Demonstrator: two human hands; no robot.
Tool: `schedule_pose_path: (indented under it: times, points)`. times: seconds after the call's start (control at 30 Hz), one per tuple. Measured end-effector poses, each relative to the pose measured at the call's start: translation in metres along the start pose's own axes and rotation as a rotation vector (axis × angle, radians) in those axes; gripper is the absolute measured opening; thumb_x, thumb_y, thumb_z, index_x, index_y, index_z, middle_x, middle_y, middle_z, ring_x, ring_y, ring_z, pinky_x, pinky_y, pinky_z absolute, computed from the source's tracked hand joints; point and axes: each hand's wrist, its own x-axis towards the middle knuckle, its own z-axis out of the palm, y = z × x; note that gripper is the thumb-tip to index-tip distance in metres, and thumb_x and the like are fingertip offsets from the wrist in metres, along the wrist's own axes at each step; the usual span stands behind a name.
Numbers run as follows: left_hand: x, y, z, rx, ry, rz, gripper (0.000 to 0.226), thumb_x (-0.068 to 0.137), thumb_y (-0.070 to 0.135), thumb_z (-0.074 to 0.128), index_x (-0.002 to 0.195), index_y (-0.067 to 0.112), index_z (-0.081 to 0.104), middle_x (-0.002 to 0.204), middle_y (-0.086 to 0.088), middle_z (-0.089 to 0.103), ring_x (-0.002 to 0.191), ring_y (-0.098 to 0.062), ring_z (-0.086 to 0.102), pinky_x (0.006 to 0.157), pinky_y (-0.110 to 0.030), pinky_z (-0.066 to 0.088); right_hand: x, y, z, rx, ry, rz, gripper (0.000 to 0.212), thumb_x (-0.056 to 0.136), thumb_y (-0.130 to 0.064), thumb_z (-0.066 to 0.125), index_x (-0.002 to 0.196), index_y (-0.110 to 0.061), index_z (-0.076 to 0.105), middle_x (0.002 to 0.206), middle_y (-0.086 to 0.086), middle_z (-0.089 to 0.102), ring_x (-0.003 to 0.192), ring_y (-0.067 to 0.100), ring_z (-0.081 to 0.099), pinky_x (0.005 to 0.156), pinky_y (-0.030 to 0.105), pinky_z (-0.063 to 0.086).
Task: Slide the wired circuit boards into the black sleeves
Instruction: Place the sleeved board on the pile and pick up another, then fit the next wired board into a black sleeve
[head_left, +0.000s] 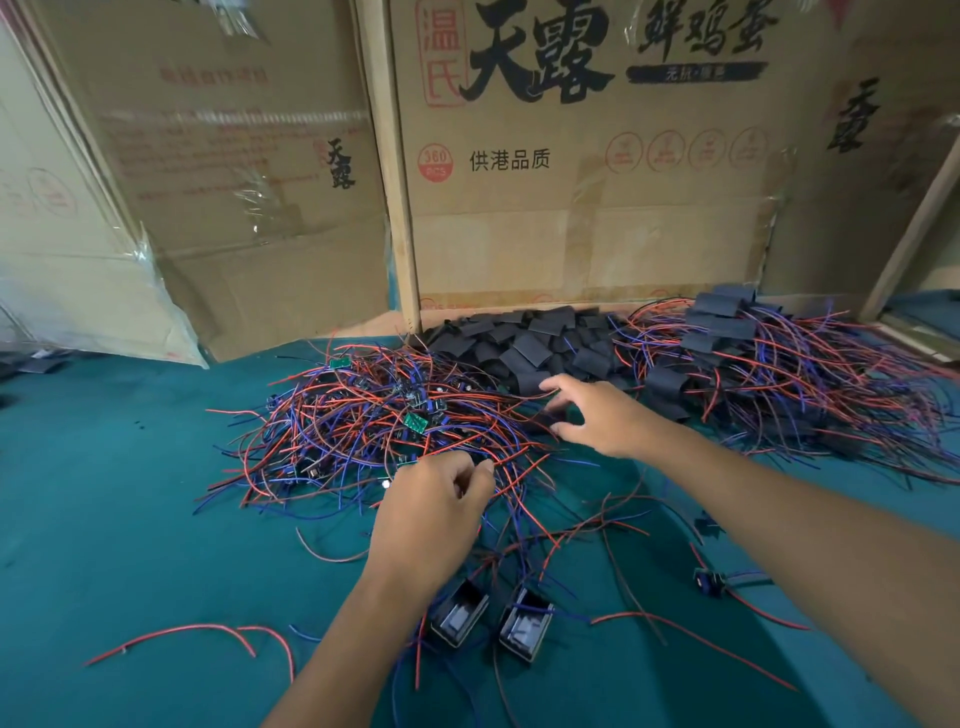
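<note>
A: On the green table (130, 493), what is in the middle?

B: A big tangle of red and blue wires with little green circuit boards (415, 422) in it. That is the pile of wired boards (374, 415).

A: Where are the black sleeves?

B: The heap of empty black sleeves (535, 343) lies just behind the wire pile, right against the cardboard box (571, 156) with the big black letters. Further along, to the right of that heap, is another pile (753, 364) where sleeves and wires are mixed together.

A: What is the left hand (431, 514) doing?

B: It sits at the near edge of the wire pile. Its fingers are curled and they pinch some red and blue wires.

A: And the right hand (597, 415)?

B: It reaches to the far right edge of the wire pile, just in front of the sleeve heap. Its fingers are spread. The thumb and a finger touch one black sleeve (550, 410) lying there. I cannot tell if it really grips it.

A: Anything closer than the wire pile?

B: Two small black boxy parts (491, 618) lie side by side near the left wrist. Loose red wires (208, 636) lie on the table too.
</note>
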Motion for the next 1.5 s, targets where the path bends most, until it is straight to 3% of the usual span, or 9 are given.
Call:
schedule_pose_path:
  times: [0.13,0.27,0.4,0.57,0.7,0.9,1.17,1.4,1.5]
  points:
    - [0.002,-0.003,0.000,-0.002,0.016,-0.039,0.055,0.097,0.036,0.058,0.055,0.017,0.031,0.043,0.004,0.031,0.046,-0.015,0.024,0.049,-0.032,0.021,0.001,-0.013,0.004,-0.411,0.047,-0.074,0.065,0.100,-0.023,0.049,0.153,-0.015,0.013,0.091,0.006,0.063,0.073,0.020,0.055,0.064,0.036,0.047]
    - [0.004,-0.007,-0.002,0.017,0.047,-0.076,0.055,0.097,0.036,0.058,0.054,0.016,0.031,0.043,0.004,0.030,0.047,-0.016,0.024,0.050,-0.032,0.022,-0.004,-0.019,-0.001,-0.412,0.186,0.051,0.069,0.096,-0.010,0.047,0.154,-0.011,0.008,0.078,0.007,0.056,0.066,0.025,0.051,0.060,0.037,0.043]
    - [0.004,-0.006,-0.002,-0.008,0.047,-0.077,0.055,0.097,0.035,0.059,0.054,0.018,0.029,0.045,0.005,0.029,0.047,-0.017,0.023,0.050,-0.031,0.023,-0.015,-0.015,-0.011,-0.235,0.218,0.280,0.053,0.097,-0.005,0.041,0.147,-0.014,0.028,0.088,0.017,0.065,0.076,0.035,0.061,0.069,0.043,0.052]
    - [0.002,-0.002,0.003,0.006,0.001,-0.044,0.053,0.098,0.036,0.058,0.055,0.017,0.033,0.044,0.004,0.029,0.046,-0.016,0.023,0.050,-0.031,0.022,-0.032,-0.016,-0.007,0.127,0.248,0.345,0.023,0.097,-0.002,0.043,0.106,-0.002,0.064,0.100,0.016,0.067,0.087,0.033,0.066,0.078,0.042,0.054]
    - [0.001,-0.002,0.003,0.016,-0.006,-0.048,0.052,0.098,0.037,0.058,0.056,0.018,0.034,0.043,0.005,0.029,0.044,-0.015,0.024,0.049,-0.030,0.021,-0.038,-0.015,0.000,0.067,0.198,0.361,0.020,0.093,0.002,0.046,0.106,0.008,0.060,0.101,0.031,0.063,0.093,0.042,0.063,0.079,0.051,0.053]
    - [0.000,-0.003,0.004,0.007,-0.020,-0.024,0.051,0.098,0.037,0.057,0.056,0.020,0.036,0.043,0.006,0.034,0.044,-0.014,0.026,0.047,-0.030,0.022,-0.049,-0.007,0.003,0.149,0.258,0.467,0.019,0.095,-0.007,0.054,0.115,-0.005,0.054,0.102,0.022,0.062,0.084,0.035,0.065,0.074,0.046,0.057]
    - [0.008,-0.013,-0.015,0.153,0.149,-0.161,0.047,0.096,0.037,0.057,0.058,0.014,0.044,0.047,0.003,0.046,0.049,-0.023,0.043,0.049,-0.030,0.029,-0.053,-0.022,0.008,-0.144,0.153,0.261,0.036,0.089,-0.049,0.061,0.110,-0.019,0.059,0.109,-0.001,0.056,0.104,0.021,0.054,0.082,0.035,0.046]
    - [0.017,-0.031,-0.037,0.214,0.311,-0.289,0.040,0.096,0.037,0.057,0.063,0.016,0.053,0.052,0.000,0.050,0.053,-0.025,0.048,0.051,-0.029,0.030,-0.048,-0.019,0.003,-0.044,0.114,0.278,0.028,0.095,-0.038,0.057,0.101,-0.012,0.064,0.098,0.004,0.063,0.094,0.025,0.058,0.082,0.040,0.049]
    - [0.019,-0.038,-0.049,0.194,0.134,-0.201,0.026,0.093,0.036,0.063,0.071,0.023,0.060,0.057,0.007,0.054,0.058,-0.017,0.052,0.055,-0.030,0.036,-0.047,-0.021,0.001,-0.218,0.106,0.297,0.016,0.100,-0.017,0.044,0.094,-0.009,0.057,0.095,0.008,0.060,0.093,0.031,0.057,0.074,0.038,0.048]
